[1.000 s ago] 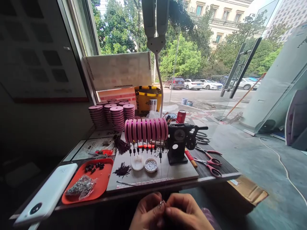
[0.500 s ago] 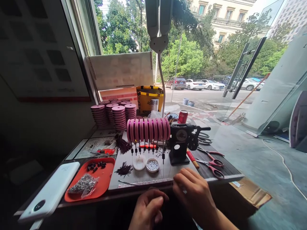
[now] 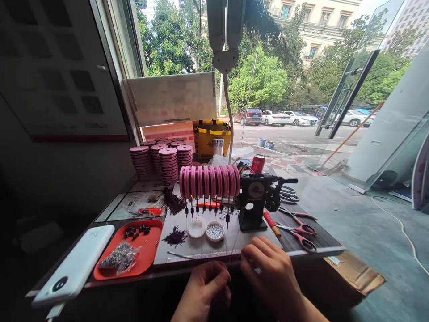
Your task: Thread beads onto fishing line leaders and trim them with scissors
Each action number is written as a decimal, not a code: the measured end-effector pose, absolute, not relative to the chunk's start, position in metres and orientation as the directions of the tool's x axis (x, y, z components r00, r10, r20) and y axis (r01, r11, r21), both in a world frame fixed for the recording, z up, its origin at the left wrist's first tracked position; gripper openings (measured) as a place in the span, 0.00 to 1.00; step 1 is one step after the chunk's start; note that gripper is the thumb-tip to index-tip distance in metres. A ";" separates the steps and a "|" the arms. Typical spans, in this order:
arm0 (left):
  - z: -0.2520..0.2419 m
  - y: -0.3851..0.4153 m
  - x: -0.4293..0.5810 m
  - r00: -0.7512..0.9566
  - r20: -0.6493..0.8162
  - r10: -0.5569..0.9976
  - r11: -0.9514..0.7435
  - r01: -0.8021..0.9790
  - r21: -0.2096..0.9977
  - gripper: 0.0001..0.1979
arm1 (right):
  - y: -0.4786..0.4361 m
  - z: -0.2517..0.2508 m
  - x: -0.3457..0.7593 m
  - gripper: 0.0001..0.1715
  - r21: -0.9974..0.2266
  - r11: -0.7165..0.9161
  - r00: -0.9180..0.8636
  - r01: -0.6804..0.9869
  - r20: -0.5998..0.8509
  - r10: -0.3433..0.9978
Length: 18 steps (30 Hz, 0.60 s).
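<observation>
My left hand (image 3: 209, 286) is closed in a pinch at the table's front edge; whatever is between its fingertips is too small to make out. Close beside it, my right hand (image 3: 268, 273) is curled, with a small pale spot showing among the fingers. Faint thin line (image 3: 231, 250) runs down towards both hands from a row of pink spools (image 3: 209, 182) on a black winder (image 3: 256, 201). Black stoppers with short stems hang below the spools. In front of the winder stands a white dish of small pale beads (image 3: 215, 231), beside another shallow white dish (image 3: 196, 227).
At left lie a red tray (image 3: 147, 264) with a bag of metal bits and a white phone (image 3: 75, 264). Scissors (image 3: 304, 237) lie at right. Stacked pink spools (image 3: 168, 163), a yellow bag (image 3: 212, 138) and a red can (image 3: 258, 164) stand behind.
The whole view has shifted slightly to the right. My left hand has tilted a little, its fingertips drawn closer together. My right hand stays curled in nearly the same place.
</observation>
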State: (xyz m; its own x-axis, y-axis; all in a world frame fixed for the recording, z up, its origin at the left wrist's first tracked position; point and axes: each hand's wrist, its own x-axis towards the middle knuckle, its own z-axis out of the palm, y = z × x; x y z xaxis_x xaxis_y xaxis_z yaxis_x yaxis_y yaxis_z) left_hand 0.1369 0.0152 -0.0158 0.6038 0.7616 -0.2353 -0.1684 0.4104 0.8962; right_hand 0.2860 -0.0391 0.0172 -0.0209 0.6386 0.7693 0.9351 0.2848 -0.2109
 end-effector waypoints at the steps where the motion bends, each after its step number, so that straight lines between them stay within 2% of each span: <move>1: -0.015 0.015 0.136 0.595 -0.237 0.768 0.417 -0.184 0.890 0.20 | -0.040 0.016 0.287 0.12 -0.219 0.283 -0.015 0.934 0.766 0.643; 3: -0.011 0.015 0.130 0.577 -0.226 0.785 0.403 -0.198 0.894 0.18 | -0.040 0.013 0.287 0.11 -0.259 0.292 -0.010 0.921 0.732 0.681; 6: 0.002 0.018 0.109 0.545 -0.134 0.828 0.262 -0.166 0.951 0.16 | -0.035 0.001 0.279 0.10 -0.320 0.345 -0.069 0.882 0.637 0.768; 8: 0.018 0.022 0.092 0.532 -0.068 0.844 0.155 -0.120 0.981 0.14 | -0.025 -0.012 0.264 0.09 -0.283 0.392 -0.132 0.875 0.641 0.756; 11: 0.047 0.027 0.072 0.565 -0.034 0.824 0.057 -0.023 0.998 0.14 | 0.002 -0.035 0.228 0.07 -0.170 0.448 -0.185 0.878 0.742 0.644; 15: 0.075 0.029 0.068 0.610 -0.049 0.791 0.025 0.047 0.999 0.15 | 0.044 -0.053 0.178 0.09 -0.147 0.439 -0.179 0.887 0.766 0.618; 18: 0.077 0.032 0.070 0.550 -0.034 0.834 0.018 0.034 0.999 0.16 | 0.055 -0.046 0.166 0.08 -0.114 0.491 -0.246 0.863 0.755 0.607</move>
State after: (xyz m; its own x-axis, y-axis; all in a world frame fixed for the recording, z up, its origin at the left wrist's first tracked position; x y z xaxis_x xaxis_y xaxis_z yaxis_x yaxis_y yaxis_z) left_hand 0.0695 0.0322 0.0771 0.5503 0.8343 -0.0339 0.0342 0.0180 0.9993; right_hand 0.1662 0.0549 -0.0460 -0.2461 0.6074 0.7554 0.8634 0.4915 -0.1139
